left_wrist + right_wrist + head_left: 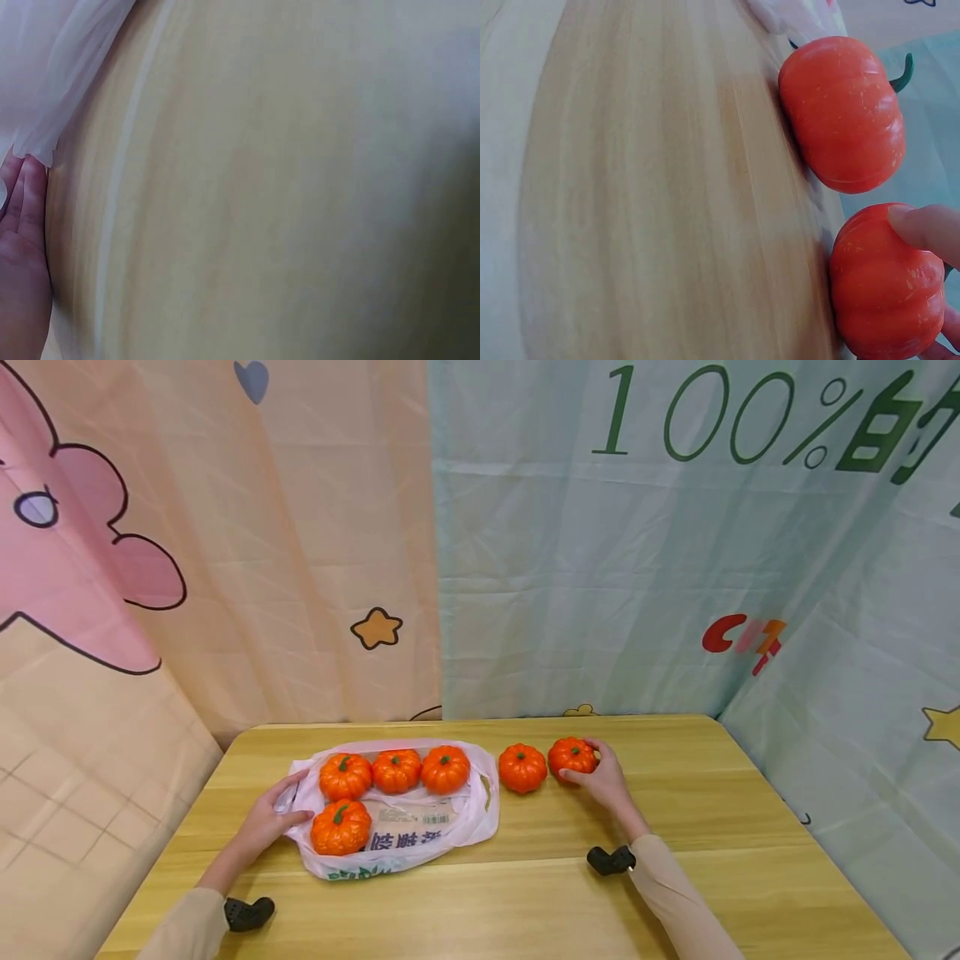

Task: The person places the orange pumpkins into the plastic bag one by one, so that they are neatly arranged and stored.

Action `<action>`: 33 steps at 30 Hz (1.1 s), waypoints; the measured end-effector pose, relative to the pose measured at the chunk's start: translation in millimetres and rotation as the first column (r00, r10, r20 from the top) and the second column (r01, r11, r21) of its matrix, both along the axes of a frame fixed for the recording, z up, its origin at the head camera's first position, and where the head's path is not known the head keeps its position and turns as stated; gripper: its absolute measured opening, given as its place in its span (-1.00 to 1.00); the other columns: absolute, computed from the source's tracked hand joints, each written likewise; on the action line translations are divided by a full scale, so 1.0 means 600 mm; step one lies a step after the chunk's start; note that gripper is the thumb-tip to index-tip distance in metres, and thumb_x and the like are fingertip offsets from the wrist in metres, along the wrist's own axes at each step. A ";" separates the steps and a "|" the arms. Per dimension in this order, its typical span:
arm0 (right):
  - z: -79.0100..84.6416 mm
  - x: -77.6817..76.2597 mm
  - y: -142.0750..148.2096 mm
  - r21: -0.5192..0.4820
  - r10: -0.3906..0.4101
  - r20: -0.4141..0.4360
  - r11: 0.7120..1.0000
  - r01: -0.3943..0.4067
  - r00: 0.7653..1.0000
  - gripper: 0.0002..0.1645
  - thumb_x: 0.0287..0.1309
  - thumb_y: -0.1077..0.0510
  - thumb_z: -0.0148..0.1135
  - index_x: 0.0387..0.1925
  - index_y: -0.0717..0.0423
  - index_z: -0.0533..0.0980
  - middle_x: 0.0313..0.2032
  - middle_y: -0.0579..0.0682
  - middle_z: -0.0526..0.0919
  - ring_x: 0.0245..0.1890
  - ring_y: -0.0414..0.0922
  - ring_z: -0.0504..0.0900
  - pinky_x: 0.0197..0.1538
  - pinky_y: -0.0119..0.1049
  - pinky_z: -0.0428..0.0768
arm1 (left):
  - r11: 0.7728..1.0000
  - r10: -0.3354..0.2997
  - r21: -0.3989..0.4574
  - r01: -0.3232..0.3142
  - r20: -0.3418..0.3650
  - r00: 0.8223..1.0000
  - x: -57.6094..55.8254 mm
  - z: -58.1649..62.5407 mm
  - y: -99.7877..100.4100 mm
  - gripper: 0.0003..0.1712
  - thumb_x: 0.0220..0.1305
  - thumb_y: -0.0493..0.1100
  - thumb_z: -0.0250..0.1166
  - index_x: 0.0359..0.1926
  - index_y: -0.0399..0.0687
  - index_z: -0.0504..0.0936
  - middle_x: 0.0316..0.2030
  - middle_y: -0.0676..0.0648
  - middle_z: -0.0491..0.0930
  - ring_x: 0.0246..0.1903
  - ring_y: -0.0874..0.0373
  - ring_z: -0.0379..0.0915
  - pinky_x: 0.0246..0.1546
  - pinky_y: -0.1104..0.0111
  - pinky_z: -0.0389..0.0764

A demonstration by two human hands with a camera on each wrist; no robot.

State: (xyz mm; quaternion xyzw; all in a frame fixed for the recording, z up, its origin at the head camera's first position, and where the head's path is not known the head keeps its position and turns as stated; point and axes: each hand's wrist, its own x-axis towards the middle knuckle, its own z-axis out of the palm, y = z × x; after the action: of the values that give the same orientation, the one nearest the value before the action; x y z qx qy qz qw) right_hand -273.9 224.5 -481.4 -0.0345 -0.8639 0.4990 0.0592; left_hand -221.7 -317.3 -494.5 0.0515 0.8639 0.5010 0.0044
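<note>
A white plastic bag (480, 814) holds several small orange pumpkins, three in a back row and one pumpkin (341, 827) at the front left. My left hand (258, 822) rests against the bag's left side, thumb and fingers spread apart; in the left wrist view its fairly straight fingers (31, 202) meet the thin plastic. Right of the bag, my right hand (606, 783) grips an orange pumpkin (570, 755) between thumb and fingers. Another pumpkin (522, 768) sits just left of it, beside the bag. The right wrist view shows the thumb on the gripped pumpkin (885, 292).
Everything stands on a light wooden table (510, 910) with rounded back corners. Printed curtains (555, 610) hang behind and at the sides. A printed brown piece (412, 827) shows inside the bag. Black devices (249, 913) are worn at both wrists.
</note>
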 end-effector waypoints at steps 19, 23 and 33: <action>-0.005 0.000 0.001 0.005 0.007 0.004 1.000 -0.007 1.000 -0.07 -0.01 0.16 0.43 0.32 0.31 0.17 0.29 0.34 0.24 0.27 0.27 0.29 0.32 0.20 0.34 | 0.999 0.012 -0.035 -0.012 0.009 1.000 0.004 0.004 0.003 -0.18 0.16 -0.24 0.31 0.39 -0.31 0.16 0.40 -0.49 -0.02 0.38 -0.43 -0.15 0.31 -0.36 -0.09; -0.010 0.004 0.001 0.005 -0.002 0.003 1.000 0.002 1.000 -0.07 0.00 0.16 0.43 0.33 0.31 0.17 0.30 0.34 0.24 0.28 0.27 0.28 0.33 0.19 0.32 | 0.999 0.014 -0.036 -0.014 0.005 1.000 0.009 -0.001 0.002 -0.19 0.14 -0.24 0.31 0.38 -0.31 0.19 0.40 -0.50 0.00 0.37 -0.44 -0.13 0.30 -0.36 -0.08; -0.003 0.006 -0.004 0.010 -0.017 0.004 1.000 0.017 1.000 -0.07 -0.01 0.16 0.44 0.33 0.29 0.18 0.29 0.33 0.26 0.26 0.25 0.31 0.32 0.17 0.35 | 0.999 0.017 -0.039 -0.016 0.017 1.000 0.007 0.006 0.004 -0.18 0.18 -0.23 0.30 0.40 -0.29 0.15 0.40 -0.48 -0.01 0.37 -0.43 -0.13 0.30 -0.36 -0.06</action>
State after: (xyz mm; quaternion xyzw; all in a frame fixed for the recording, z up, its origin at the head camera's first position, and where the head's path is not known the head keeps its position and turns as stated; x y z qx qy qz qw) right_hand -270.1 222.4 -483.2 -0.0425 -0.8661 0.4943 0.0619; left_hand -217.4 -314.8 -491.1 0.0397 0.8739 0.4844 0.0087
